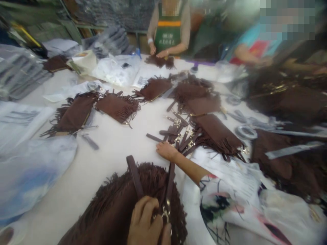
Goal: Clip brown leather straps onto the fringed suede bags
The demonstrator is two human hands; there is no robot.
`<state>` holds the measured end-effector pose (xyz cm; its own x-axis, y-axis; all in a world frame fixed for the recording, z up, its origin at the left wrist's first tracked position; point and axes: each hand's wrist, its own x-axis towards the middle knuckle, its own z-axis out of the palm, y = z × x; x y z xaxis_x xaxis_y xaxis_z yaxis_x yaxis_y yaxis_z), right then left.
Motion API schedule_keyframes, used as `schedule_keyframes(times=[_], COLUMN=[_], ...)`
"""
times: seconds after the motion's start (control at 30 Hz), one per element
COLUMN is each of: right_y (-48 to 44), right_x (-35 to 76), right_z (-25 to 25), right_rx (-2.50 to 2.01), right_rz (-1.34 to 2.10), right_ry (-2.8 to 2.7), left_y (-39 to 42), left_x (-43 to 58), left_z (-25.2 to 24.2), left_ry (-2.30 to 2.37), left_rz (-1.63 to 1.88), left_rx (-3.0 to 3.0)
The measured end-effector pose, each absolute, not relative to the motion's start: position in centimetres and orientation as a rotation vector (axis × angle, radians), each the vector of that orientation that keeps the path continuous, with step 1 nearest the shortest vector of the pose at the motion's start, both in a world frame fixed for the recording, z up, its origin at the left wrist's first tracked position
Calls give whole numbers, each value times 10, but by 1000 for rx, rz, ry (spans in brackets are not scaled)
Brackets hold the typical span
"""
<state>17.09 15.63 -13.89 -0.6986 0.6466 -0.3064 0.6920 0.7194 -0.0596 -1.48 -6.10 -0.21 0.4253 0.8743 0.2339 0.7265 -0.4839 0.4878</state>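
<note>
We find the left hand [145, 221] nearest, its fingers curled closed on the large dark-brown fringed leather bag [109, 211] at bottom centre, beside its gold-coloured metal clasp [166, 211]. We note a flat dark-brown leather strap [135, 177] standing in an arch above these fingers.

Past the bag, we locate the right hand [166, 150], extended from a white patterned sleeve [224, 204]. Its fingers are together and lowered at the edge of a pile of narrow brown leather straps with gold-coloured fittings [172, 131]; we cannot tell whether they grip one.

Farther across the white tabletop [120, 136], we identify a brown fringed rectangular pouch [78, 110] at left and, just beside it, a second fringed pouch [116, 105]. More brown fringed pieces [217, 131] overlap at right of centre.

At the far edge, we observe a co-worker in a green apron with an orange stripe [170, 34], both hands at a small brown fringed item [159, 62].
</note>
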Motion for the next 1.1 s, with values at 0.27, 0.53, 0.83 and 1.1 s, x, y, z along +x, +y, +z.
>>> schedule_keyframes(times=[0.27,0.53,0.83,1.1], right_y=[149,153,150,135], right_x=[178,177,208,198], right_z=[-143,-138,-141,-92], right_rx=[1109,1115,1206,1531], right_rz=[-266,-261,-406,-806], right_ry=[2676,2721,2702,2810], left_y=[-47,-45,-55,-46], left_x=[-5,-3,-11,-20], left_z=[19,40,34,37], left_ry=[752,970,1191,993], left_rz=[623,486,658,549], left_rx=[2469,2374,2378,2336])
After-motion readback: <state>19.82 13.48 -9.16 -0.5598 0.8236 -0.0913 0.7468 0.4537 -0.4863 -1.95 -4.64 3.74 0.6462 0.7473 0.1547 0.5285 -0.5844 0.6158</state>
